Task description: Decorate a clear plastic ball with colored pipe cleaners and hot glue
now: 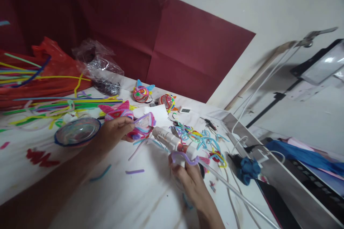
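Note:
My left hand is closed round the edge of a clear plastic craft piece trimmed with pink and purple pipe cleaners. Pink ear shapes rise just behind the fingers. In my right hand is a white hot glue gun, its nozzle right at the craft piece's right edge; I cannot tell whether they touch. A long clear glue stick runs out of the gun's rear. A wavy purple pipe cleaner lies across the gun by my right fingers.
A clear bowl-shaped shell with blue rim sits left. Two decorated animal faces stand at the back. Pipe cleaners and a red bag fill the left; scraps and pliers lie right. Cables cross the right side.

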Demonstrator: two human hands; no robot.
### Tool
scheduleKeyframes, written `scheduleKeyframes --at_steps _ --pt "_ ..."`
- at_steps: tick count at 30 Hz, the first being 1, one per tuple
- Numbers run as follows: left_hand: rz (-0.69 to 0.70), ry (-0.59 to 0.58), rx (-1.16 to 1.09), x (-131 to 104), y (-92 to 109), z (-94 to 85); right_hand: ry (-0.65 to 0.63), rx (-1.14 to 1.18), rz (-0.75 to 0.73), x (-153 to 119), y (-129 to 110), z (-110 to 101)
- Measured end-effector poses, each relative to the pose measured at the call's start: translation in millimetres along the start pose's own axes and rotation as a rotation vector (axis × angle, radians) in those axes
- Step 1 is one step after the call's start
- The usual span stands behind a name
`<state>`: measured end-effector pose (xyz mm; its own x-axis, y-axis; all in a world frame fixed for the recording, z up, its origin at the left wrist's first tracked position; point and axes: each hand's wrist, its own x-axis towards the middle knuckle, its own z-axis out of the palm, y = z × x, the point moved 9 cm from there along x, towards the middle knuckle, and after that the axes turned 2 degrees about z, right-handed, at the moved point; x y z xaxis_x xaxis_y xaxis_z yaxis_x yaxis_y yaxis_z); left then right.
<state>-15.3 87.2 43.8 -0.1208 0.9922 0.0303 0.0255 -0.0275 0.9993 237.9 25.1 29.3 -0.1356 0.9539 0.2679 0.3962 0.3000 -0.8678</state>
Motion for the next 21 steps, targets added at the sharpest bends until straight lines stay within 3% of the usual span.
scheduleKeyframes --at_steps 21 --pt "0.073 0.014 -0.066 4.0 2.1 -0.3 -0.071 -0.051 0.064 -1.2 6.0 3.7"
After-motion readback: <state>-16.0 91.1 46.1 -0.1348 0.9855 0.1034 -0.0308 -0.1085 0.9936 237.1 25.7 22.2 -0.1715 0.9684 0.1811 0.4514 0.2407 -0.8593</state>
